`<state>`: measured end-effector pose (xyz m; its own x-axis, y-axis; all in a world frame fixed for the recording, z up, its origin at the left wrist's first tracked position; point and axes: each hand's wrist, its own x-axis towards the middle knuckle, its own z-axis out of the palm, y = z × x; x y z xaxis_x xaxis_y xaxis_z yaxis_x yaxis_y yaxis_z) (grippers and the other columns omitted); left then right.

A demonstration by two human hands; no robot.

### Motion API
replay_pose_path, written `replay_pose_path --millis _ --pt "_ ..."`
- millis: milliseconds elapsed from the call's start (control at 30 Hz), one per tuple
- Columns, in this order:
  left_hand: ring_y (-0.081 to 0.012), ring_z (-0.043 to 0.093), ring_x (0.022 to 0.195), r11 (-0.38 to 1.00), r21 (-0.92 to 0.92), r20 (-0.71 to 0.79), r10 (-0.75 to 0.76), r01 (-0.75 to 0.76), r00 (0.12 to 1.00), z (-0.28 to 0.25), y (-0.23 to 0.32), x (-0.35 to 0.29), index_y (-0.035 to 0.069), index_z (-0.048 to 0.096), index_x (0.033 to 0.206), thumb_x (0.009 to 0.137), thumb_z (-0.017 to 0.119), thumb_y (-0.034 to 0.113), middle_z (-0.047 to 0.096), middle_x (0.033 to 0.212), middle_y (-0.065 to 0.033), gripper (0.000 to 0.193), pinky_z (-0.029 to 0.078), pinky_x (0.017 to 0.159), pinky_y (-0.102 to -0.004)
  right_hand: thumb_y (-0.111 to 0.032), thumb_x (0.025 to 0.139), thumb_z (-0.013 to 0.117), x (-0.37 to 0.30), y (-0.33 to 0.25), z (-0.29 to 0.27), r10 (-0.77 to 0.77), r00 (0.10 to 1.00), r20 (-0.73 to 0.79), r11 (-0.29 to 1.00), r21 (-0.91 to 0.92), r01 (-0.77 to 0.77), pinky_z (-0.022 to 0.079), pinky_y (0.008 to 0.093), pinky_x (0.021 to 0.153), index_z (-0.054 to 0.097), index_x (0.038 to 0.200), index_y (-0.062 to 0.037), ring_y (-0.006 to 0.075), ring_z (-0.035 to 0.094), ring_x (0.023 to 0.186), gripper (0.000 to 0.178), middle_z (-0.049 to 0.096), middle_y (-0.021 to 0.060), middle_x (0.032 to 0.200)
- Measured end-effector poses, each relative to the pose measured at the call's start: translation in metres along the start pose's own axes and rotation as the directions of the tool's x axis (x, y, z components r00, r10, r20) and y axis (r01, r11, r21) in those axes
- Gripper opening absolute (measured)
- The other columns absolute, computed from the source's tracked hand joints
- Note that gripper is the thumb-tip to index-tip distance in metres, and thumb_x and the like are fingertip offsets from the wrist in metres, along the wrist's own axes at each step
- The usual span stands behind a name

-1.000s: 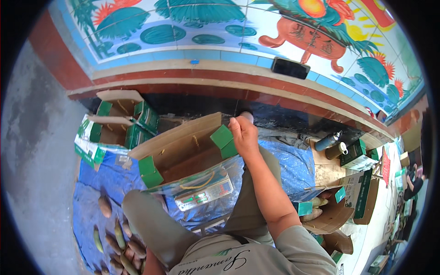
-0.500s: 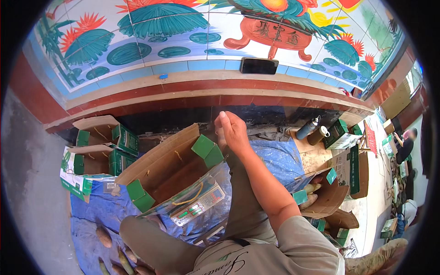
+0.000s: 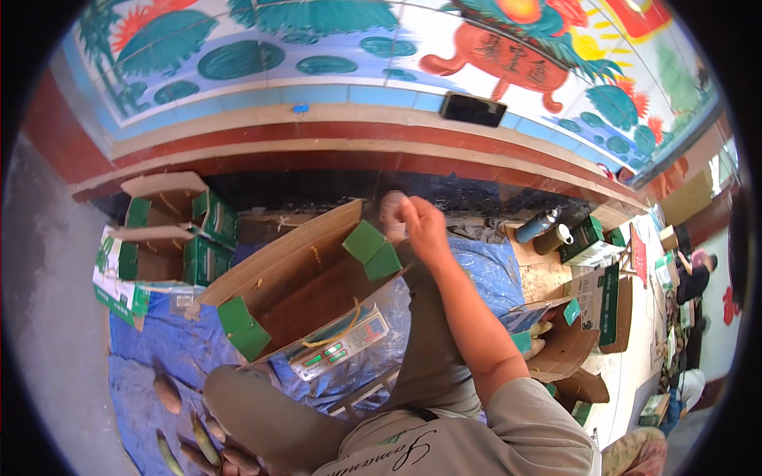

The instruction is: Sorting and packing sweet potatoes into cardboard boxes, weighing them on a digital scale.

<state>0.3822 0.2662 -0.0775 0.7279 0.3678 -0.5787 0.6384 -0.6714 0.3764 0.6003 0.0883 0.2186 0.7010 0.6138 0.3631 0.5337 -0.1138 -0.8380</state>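
My right hand [image 3: 422, 228] is closed, fingers curled and thumb uppermost, right next to my foot [image 3: 392, 213]. Whatever it may hold is hidden. My left hand does not show. In front of me stands an open cardboard box [image 3: 298, 297] with green end flaps and a yellow cord handle [image 3: 336, 327]. It appears bare inside. Against its near side is a scale [image 3: 340, 347] with lit green displays. Several long tubers [image 3: 167, 393] lie on the blue tarp [image 3: 151, 345] at lower left.
Open green-and-white boxes [image 3: 163, 258] stand at left. On the right are a box [image 3: 559, 345] holding tubers, a blue bottle [image 3: 537, 224] and a dark flask [image 3: 552, 239]. A phone [image 3: 473, 109] rests on the wall ledge. Another person [image 3: 695, 278] is at far right.
My right hand has shifted slightly to the right and down in the picture, still closed beside the foot. The whole view has tilted a little. The box and scale look unmoved.
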Motion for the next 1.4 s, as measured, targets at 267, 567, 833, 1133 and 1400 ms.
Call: replay_pose_path --millis 267,567,833,1133,1400 --pt "-0.0365 0.054 0.11 0.794 -0.324 0.162 -0.489 0.515 0.857 0.154 -0.094 -0.208 0.014 0.058 0.114 0.076 0.064 0.033 0.056 0.117 -0.0215 0.043 0.045 0.09 -0.0478 -0.029 0.095 0.043 0.001 0.006 -0.018 0.071 0.997 0.035 0.992 -0.111 -0.067 0.046 0.0302 0.072 0.063 0.077 0.0007 0.0159 0.058 0.073 0.041 0.063 0.0081 0.074" --pt "-0.0364 0.053 0.112 0.309 -0.501 0.426 -0.725 0.808 0.541 0.308 -0.051 -0.378 0.014 0.058 0.115 0.075 0.065 0.034 0.055 0.119 -0.0214 0.045 0.045 0.09 -0.0481 -0.036 0.098 0.039 0.011 0.015 -0.004 0.032 0.988 0.151 0.995 -0.097 -0.017 0.045 0.0301 0.075 0.06 0.082 0.0005 0.0159 0.057 0.076 0.045 0.061 0.0073 0.079" --pt "-0.0308 0.048 0.116 0.478 -0.221 0.356 -0.772 0.85 0.527 0.294 -0.028 -0.374 0.022 0.05 0.123 0.058 0.082 0.03 0.049 0.122 -0.01 0.073 0.046 0.089 -0.047 -0.039 0.098 0.039 0.01 0.01 0.001 0.032 0.99 0.14 0.991 -0.135 -0.013 0.045 0.0291 0.073 0.06 0.08 -0.0003 0.0153 0.056 0.074 0.048 0.06 0.0074 0.077" --pt "-0.0316 0.059 0.101 0.678 -0.273 0.207 -0.651 0.682 0.73 0.351 -0.023 -0.37 0.007 0.052 0.107 0.058 0.08 0.02 0.053 0.118 -0.0122 0.058 0.05 0.082 -0.0432 -0.038 0.098 0.041 0.012 0.027 0.007 0.018 0.978 0.209 0.995 -0.102 0.003 0.046 0.0279 0.069 0.061 0.08 -0.0015 0.0146 0.057 0.071 0.046 0.06 0.0063 0.075" --pt "-0.0359 0.055 0.107 0.405 -0.448 0.292 -0.776 0.797 0.559 0.291 -0.051 -0.391 0.01 0.043 0.121 0.047 0.086 0.034 0.049 0.121 -0.0187 0.089 0.048 0.088 -0.0427 -0.036 0.098 0.04 0.012 0.024 0.004 -0.026 0.979 0.203 0.994 -0.1 0.048 0.045 0.0275 0.068 0.061 0.08 -0.0013 0.0137 0.055 0.069 0.045 0.06 0.0057 0.075"
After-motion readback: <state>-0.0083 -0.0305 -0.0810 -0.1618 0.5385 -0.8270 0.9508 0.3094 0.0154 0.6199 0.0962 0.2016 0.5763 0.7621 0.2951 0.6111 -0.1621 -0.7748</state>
